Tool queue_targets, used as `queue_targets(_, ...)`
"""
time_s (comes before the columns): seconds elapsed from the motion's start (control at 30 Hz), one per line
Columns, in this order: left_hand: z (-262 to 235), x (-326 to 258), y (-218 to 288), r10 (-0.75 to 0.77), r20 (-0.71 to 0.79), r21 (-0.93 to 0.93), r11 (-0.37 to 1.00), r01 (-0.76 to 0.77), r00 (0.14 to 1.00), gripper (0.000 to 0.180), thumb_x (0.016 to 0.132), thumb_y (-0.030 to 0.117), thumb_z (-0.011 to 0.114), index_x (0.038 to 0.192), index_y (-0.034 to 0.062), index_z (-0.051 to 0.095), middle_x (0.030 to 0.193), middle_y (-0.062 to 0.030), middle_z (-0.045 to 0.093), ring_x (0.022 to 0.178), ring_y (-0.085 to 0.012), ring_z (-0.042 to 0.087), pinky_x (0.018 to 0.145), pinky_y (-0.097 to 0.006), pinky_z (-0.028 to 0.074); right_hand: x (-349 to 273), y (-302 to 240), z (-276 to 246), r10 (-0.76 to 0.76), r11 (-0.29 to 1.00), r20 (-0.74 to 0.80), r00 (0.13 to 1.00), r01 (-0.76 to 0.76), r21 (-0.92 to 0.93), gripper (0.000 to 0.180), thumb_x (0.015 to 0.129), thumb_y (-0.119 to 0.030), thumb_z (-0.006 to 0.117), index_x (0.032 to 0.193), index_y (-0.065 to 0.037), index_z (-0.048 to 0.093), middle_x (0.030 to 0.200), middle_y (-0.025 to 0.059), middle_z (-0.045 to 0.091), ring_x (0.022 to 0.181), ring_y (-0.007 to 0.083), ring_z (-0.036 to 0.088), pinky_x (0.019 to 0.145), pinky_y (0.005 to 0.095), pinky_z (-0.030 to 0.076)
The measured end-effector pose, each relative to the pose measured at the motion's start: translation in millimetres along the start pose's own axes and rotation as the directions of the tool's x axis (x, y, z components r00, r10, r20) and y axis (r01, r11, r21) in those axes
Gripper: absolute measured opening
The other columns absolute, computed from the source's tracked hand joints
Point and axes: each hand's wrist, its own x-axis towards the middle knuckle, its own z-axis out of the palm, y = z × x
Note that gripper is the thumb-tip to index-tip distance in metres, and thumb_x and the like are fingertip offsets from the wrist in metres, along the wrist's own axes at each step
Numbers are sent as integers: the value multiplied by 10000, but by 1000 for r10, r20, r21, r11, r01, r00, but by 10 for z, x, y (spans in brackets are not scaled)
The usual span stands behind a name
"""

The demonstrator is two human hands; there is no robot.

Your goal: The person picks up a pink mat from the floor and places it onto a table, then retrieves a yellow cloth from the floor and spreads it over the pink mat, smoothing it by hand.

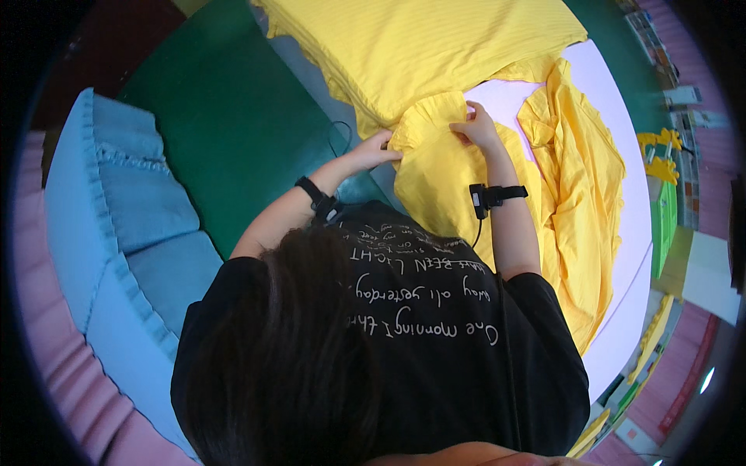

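A yellow cloth cover with a gathered, ruffled edge [435, 175] hangs bunched in front of my body. My left hand [374, 151] pinches its left side near the ruffle. On the other side, my right hand [476, 128] has its thumb and fingers closed on the upper right part of the same cloth. Beyond my hands lies a large piece of yellow fabric [435, 46] with a ruffled border, spread over something broad and flat. A further crumpled yellow cloth [579, 186] lies to the right on a pale lilac surface [602, 74].
To the left stands a light blue sofa-like piece [155, 202] with ruffled edging. Between it and the yellow fabric runs a dark green floor [210, 101]. A thin dark cable loop [339, 138] shows by my left hand. Green and yellow items [663, 225] stand at the far right.
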Motion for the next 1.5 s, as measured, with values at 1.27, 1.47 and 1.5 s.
queue_targets(1.27,-203,1083,301,206,41,-161,967,-197,978,294,898,92,428,1168,-26,431,1125,-103,541,1017,-161,516,883,-264,399,-135,-520,-172,134,740,-159,978,8,673,256,881,-39,433,1113,57,382,1049,212,527,802,330,635,610,327,570)
queue_targets(1.47,-53,1179,453,133,-84,-246,958,-150,988,285,917,121,402,1162,-25,411,1099,-115,545,988,-159,529,868,-270,409,58,-513,-381,259,615,-86,962,-96,783,314,850,29,413,1139,66,296,998,218,483,842,418,603,662,395,577)
queue_targets(1.5,-13,1175,499,100,-92,-262,957,-121,991,276,919,124,395,1154,-21,411,1090,-119,546,979,-164,534,857,-275,419,96,-481,-419,262,615,-87,961,-97,782,314,850,29,413,1139,66,296,998,218,483,842,418,603,662,395,577)
